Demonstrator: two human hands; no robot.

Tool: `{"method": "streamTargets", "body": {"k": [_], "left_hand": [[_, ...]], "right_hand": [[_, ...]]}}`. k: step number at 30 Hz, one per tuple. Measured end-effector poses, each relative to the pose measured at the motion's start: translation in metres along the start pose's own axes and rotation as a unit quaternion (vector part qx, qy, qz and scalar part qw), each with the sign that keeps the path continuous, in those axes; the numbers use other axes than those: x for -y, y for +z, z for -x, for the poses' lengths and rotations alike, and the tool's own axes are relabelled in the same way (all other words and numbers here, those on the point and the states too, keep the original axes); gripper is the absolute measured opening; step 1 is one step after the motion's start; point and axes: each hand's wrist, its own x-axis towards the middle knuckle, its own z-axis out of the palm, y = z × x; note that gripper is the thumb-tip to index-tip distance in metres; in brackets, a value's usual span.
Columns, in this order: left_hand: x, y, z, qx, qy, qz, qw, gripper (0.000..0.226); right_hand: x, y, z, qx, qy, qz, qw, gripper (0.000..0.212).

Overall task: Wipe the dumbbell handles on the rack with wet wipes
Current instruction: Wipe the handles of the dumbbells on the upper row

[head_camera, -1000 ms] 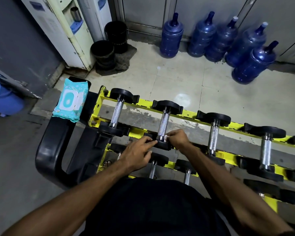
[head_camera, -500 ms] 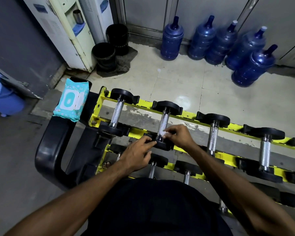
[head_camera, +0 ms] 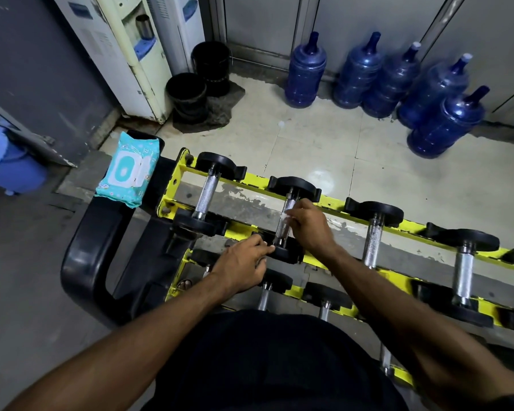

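While right hand (head_camera: 309, 229) pinches a wipe (head_camera: 285, 216) on the handle (head_camera: 280, 233), left hand (head_camera: 241, 264) touches its plate (head_camera: 287, 253), fingers (head_camera: 263, 248) relaxed, wipes pack (head_camera: 128, 173) apart.

Five blue water jugs (head_camera: 306, 72) line the far wall of tiled floor (head_camera: 309, 137). Two black buckets (head_camera: 186, 106) sit beside a white water dispenser (head_camera: 113, 63), a pale blue bin (head_camera: 9, 170) at left.

Most of the wipe (head_camera: 285, 216) seems hidden under the fingers (head_camera: 299, 209) of the right hand (head_camera: 312, 230).
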Motion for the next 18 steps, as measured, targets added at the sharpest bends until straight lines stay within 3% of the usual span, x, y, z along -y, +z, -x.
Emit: {"method": "streamTargets", "body": {"k": [2, 5, 7, 11, 15, 16, 18], "left_hand": [[0.000, 0.000, 0.000, 0.004, 0.001, -0.006, 1.000, 0.041], [0.002, -0.001, 0.000, 0.009, 0.000, -0.003, 1.000, 0.042], [0.002, -0.001, -0.001, 0.012, 0.002, -0.003, 1.000, 0.042], [0.002, -0.003, -0.002, 0.015, 0.004, 0.001, 1.000, 0.041], [0.003, -0.004, -0.002, 0.018, 0.001, 0.002, 1.000, 0.040], [0.003, -0.004, -0.002, 0.017, 0.000, 0.004, 1.000, 0.039], [0.002, -0.004, -0.002, 0.014, -0.002, 0.006, 1.000, 0.038]], "right_hand": [[0.006, 0.003, 0.000, 0.063, -0.049, 0.033, 0.996, 0.019], [0.011, 0.001, 0.002, 0.220, -0.141, 0.106, 0.959, 0.020], [0.011, -0.004, -0.006, 0.209, -0.127, 0.125, 0.962, 0.020], [0.012, -0.010, -0.017, 0.100, -0.047, 0.123, 0.986, 0.020], [0.021, -0.008, -0.010, 0.236, -0.144, 0.154, 0.949, 0.017], [0.021, -0.009, -0.010, 0.252, -0.145, 0.144, 0.946, 0.018], [0.019, -0.010, -0.012, 0.210, -0.093, 0.082, 0.970, 0.026]]}}
